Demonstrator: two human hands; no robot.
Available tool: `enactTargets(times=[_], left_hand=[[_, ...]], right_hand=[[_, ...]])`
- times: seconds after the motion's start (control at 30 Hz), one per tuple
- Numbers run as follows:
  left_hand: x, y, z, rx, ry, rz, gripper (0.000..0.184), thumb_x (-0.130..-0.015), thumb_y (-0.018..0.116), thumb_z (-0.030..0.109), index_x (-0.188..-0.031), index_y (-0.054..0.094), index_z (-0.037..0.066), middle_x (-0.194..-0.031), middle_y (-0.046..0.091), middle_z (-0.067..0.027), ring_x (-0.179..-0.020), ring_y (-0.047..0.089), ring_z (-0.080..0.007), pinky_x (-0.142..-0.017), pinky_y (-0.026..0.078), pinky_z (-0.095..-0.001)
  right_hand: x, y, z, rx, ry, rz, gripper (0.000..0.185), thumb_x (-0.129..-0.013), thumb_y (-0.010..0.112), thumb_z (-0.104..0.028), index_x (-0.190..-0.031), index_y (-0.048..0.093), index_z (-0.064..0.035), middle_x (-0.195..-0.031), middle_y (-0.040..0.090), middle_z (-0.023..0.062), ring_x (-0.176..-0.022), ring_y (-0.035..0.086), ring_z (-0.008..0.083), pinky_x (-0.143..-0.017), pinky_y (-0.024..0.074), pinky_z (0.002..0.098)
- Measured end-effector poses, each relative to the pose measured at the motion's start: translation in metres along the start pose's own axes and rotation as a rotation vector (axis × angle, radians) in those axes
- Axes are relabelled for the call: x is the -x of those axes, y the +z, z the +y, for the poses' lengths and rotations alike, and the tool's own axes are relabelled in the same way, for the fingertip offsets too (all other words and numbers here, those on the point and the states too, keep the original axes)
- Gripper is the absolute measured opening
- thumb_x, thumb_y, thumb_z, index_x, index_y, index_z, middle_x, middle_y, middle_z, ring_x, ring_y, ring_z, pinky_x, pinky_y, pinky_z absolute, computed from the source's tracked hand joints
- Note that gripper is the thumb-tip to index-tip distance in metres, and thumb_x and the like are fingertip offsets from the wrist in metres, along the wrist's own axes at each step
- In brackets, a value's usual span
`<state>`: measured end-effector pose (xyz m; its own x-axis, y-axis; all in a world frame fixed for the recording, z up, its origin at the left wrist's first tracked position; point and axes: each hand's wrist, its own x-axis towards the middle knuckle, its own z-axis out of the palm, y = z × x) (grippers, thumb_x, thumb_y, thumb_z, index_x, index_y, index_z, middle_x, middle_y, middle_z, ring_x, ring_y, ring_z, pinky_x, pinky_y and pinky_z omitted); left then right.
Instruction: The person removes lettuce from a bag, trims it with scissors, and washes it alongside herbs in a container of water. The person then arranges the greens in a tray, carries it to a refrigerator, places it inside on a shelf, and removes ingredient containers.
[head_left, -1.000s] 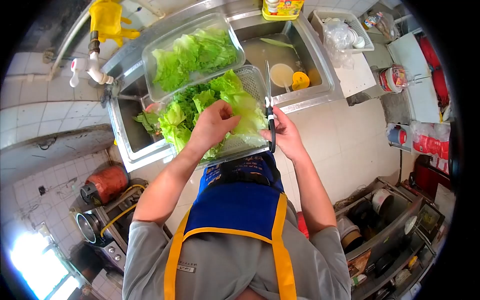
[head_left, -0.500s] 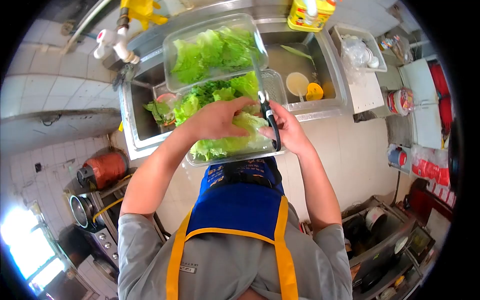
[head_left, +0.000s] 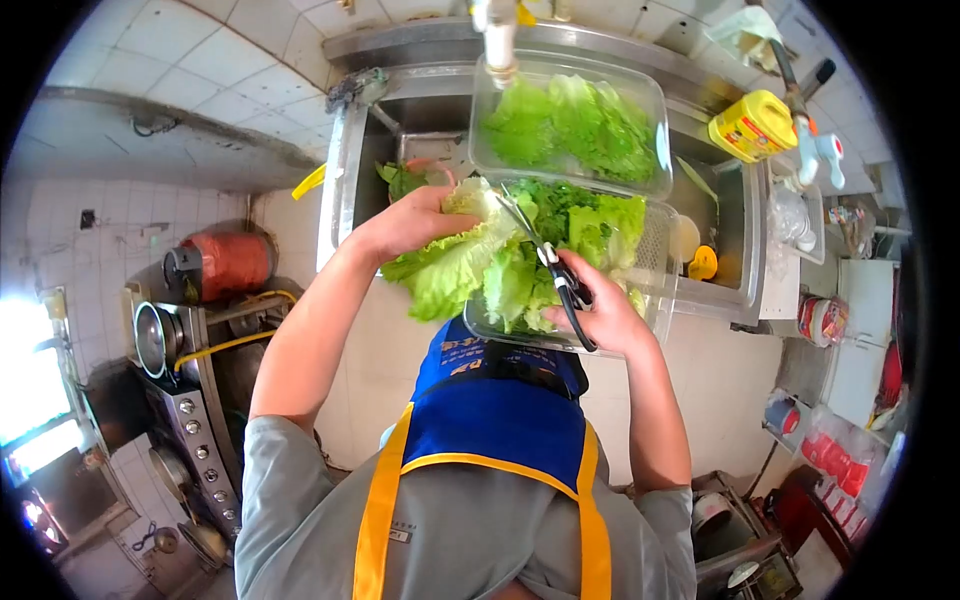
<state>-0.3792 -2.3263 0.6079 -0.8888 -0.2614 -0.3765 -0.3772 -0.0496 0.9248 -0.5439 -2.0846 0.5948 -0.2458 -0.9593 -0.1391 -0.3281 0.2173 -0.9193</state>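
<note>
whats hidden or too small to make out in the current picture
All in the head view:
- Left hand: some fingertips, hidden by the lettuce.
- Scissors: part of the handles, covered by the right hand.
- Apron lettering: too small to read.
- Upper tap: cut off by the top edge.
- Lower container: much of its bottom, covered by leaves.

The one camera rides on the person's head, looking steeply down and slightly forward over the chest and blue apron [head_left: 495, 425]. It's close above the work: the left hand [head_left: 415, 222] and right hand [head_left: 605, 310] fall mid-view, the sink [head_left: 715, 293] beyond on the far side. Its very wide, bending lens takes in the stove [head_left: 194, 440] at left and a white cabinet [head_left: 865, 310] at right, between black, rounded edges.
</note>
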Motion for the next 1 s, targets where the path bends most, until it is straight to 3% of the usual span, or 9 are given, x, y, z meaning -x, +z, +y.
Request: enactTargets(times=[0.13,0.3,0.4,0.63,0.73,0.83,0.93,1.0], left_hand=[[0.018,-0.030,-0.002,-0.049,-0.141,-0.045,0.023,-0.089,0.056,0.018,-0.105,0.060,0.002,-0.091,0.061,0.0020,-0.082,0.055,-0.0050,-0.071,0.046,-0.0233],[0.020,-0.033,-0.013,-0.143,-0.062,-0.123,0.023,-0.090,0.056,0.019,-0.105,0.059,0.002,-0.089,0.060,0.0026,-0.081,0.053,-0.0041,-0.071,0.044,-0.0225],[0.020,-0.041,-0.015,-0.158,-0.062,-0.139,0.023,-0.090,0.056,0.019,-0.105,0.059,0.002,-0.089,0.060,0.0024,-0.081,0.052,-0.0047,-0.072,0.044,-0.0229],[0.014,-0.053,-0.012,-0.160,-0.085,-0.207,0.024,-0.088,0.056,0.017,-0.106,0.060,0.002,-0.090,0.061,0.0018,-0.082,0.052,-0.0058,-0.073,0.043,-0.0235],[0.007,-0.051,-0.011,-0.232,-0.074,-0.234,0.027,-0.088,0.056,0.019,-0.109,0.061,0.003,-0.092,0.063,-0.0012,-0.086,0.053,-0.0076,-0.078,0.043,-0.0248],[0.003,-0.039,0.003,-0.227,-0.218,-0.286,0.023,-0.088,0.057,0.018,-0.103,0.061,0.001,-0.089,0.061,0.0022,-0.082,0.051,-0.0061,-0.073,0.043,-0.0236],[-0.011,-0.032,-0.008,-0.401,-0.123,-0.269,0.025,-0.088,0.057,0.020,-0.102,0.061,0.001,-0.088,0.063,-0.0007,-0.082,0.052,-0.0081,-0.074,0.043,-0.0259],[-0.013,-0.028,-0.008,-0.360,-0.208,-0.275,0.024,-0.087,0.058,0.021,-0.101,0.061,0.001,-0.087,0.063,-0.0019,-0.082,0.052,-0.0088,-0.074,0.043,-0.0269]], right_hand=[[-0.024,0.024,-0.020,0.073,0.139,-0.100,0.075,-0.071,0.077,-0.038,-0.131,0.044,-0.0079,-0.099,0.061,0.0113,-0.093,0.058,0.0204,-0.084,0.0447,0.0310],[-0.025,0.032,-0.029,0.079,0.287,-0.179,0.075,-0.074,0.072,-0.045,-0.132,0.043,-0.0083,-0.099,0.062,0.0137,-0.091,0.060,0.0225,-0.082,0.0455,0.0320],[-0.030,0.050,-0.017,0.024,0.187,-0.098,0.066,-0.077,0.074,-0.032,-0.129,0.045,-0.0043,-0.084,0.055,0.0031,-0.077,0.053,0.0117,-0.072,0.0441,0.0259],[-0.036,0.055,-0.012,0.047,0.224,-0.134,0.063,-0.079,0.072,-0.033,-0.128,0.046,-0.0044,-0.090,0.060,0.0064,-0.079,0.056,0.0131,-0.073,0.0457,0.0273],[-0.029,0.054,-0.004,-0.020,0.186,-0.086,0.061,-0.080,0.071,-0.033,-0.128,0.047,-0.0046,-0.091,0.061,0.0082,-0.081,0.057,0.0145,-0.074,0.0460,0.0279],[-0.028,0.051,0.000,0.025,0.064,-0.027,0.061,-0.081,0.065,-0.044,-0.128,0.047,-0.0078,-0.089,0.063,0.0158,-0.081,0.063,0.0260,-0.072,0.0478,0.0329],[-0.028,0.043,0.000,0.029,0.164,-0.097,0.058,-0.082,0.064,-0.043,-0.126,0.048,-0.0082,-0.086,0.063,0.0163,-0.078,0.062,0.0274,-0.071,0.0476,0.0336],[-0.025,0.039,0.002,0.008,0.151,-0.112,0.051,-0.083,0.063,-0.043,-0.119,0.052,-0.0093,-0.085,0.063,0.0158,-0.077,0.061,0.0282,-0.069,0.0471,0.0358]])
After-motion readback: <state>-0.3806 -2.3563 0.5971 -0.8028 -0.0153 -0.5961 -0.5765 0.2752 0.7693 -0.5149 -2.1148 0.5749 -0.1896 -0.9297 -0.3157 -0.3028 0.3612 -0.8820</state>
